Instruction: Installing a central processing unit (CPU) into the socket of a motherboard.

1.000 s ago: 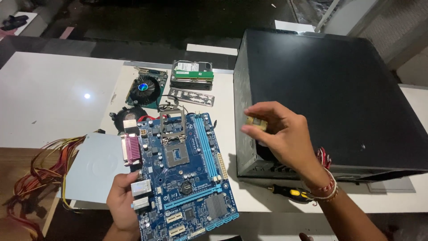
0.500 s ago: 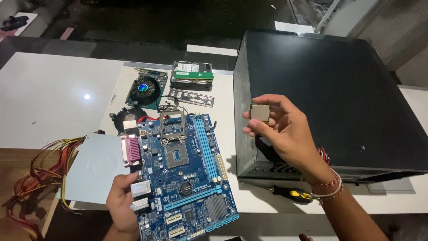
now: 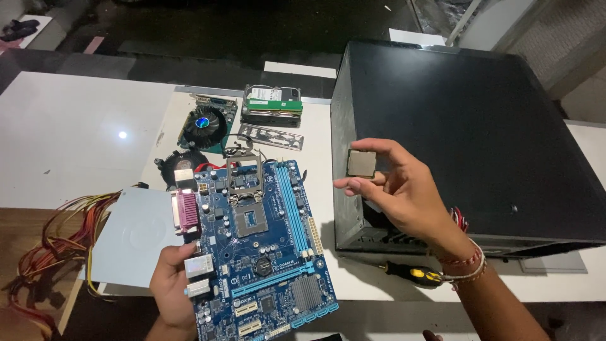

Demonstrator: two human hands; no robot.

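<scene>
My left hand [image 3: 172, 284] grips the left edge of a blue motherboard [image 3: 265, 240], held tilted above the white table [image 3: 63, 132]. Its processor socket [image 3: 248, 221] stands open with the metal load lever and frame [image 3: 243, 165] raised. My right hand [image 3: 404, 189] pinches a small square processor chip [image 3: 360, 163] between thumb and fingers, its metal lid facing me, up in front of the black computer case [image 3: 467, 139], to the right of the board.
A grey power supply [image 3: 129, 237] with coloured cables [image 3: 57, 240] lies left. Behind the board sit a graphics card with fan [image 3: 205, 123], a round cooler fan [image 3: 177, 167], a hard drive with memory sticks [image 3: 273, 104] and a metal port plate [image 3: 271, 136]. A yellow-black screwdriver [image 3: 413, 275] lies by the case.
My right hand has turned and lifted the processor chip so its flat face shows. The left hand and motherboard have stayed in place.
</scene>
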